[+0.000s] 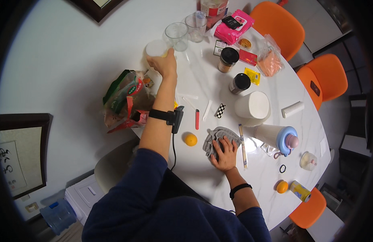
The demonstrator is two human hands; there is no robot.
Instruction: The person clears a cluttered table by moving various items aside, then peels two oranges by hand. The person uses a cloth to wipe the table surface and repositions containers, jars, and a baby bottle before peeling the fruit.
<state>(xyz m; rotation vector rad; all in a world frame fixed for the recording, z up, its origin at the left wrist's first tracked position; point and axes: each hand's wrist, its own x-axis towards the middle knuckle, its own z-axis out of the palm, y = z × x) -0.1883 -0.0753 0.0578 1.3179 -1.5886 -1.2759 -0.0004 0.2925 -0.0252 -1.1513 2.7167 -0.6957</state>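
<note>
My left hand (164, 64) reaches to the far left of the table, its fingers closed on the side of a white round-topped container (156, 47). Two clear glasses (177, 35) stand just beyond it. On the near part of the table, a crumpled grey cloth (219, 135) lies under my right hand (225, 155). The fingers of that hand are spread over the cloth. An orange fruit (190, 140) sits to the left of the cloth, and a packet of thin sticks (243, 147) lies close on its right. A red stick-shaped item (197, 119) is farther back.
Two dark-lidded jars (228, 59), a white canister (253, 105) and a blue-topped bottle (277, 137) occupy the right half. A plastic bag (128, 101) stands at the left edge beside my forearm. A yellow can (300, 191) lies near the right edge. Orange chairs (277, 24) surround the table.
</note>
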